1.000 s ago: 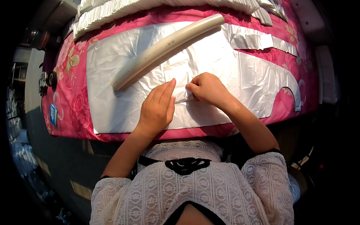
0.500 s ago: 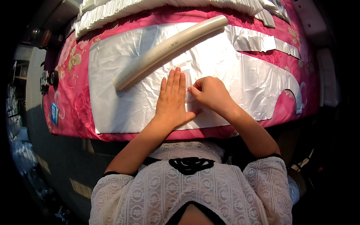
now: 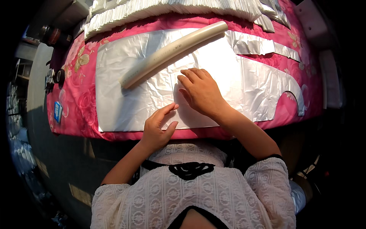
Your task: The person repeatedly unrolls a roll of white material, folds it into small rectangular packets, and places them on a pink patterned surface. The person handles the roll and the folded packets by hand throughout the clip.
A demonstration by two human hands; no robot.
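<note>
White plastic bags lie flat on the table in front of me, with handle strips reaching to the right. Across their upper part rests a pale plastic pipe, set at a slant. My right hand is over the middle of the bags, fingers loosely spread and bent, holding nothing that I can see. Nearer to me, my left hand is raised at the bags' front edge, its thumb and fingers apart. Whether the right fingertips touch the plastic, I cannot tell.
Long stacks of folded white bags line the far side of the pink floral cloth. At the left are a dark bottle, a roll of tape and a small blue-and-white packet. A pale box-like object stands far right.
My left hand has lifted off the plastic and drawn back toward me. My right hand has moved slightly left and its pinched fingers have opened. The pipe still rests on the bags.
</note>
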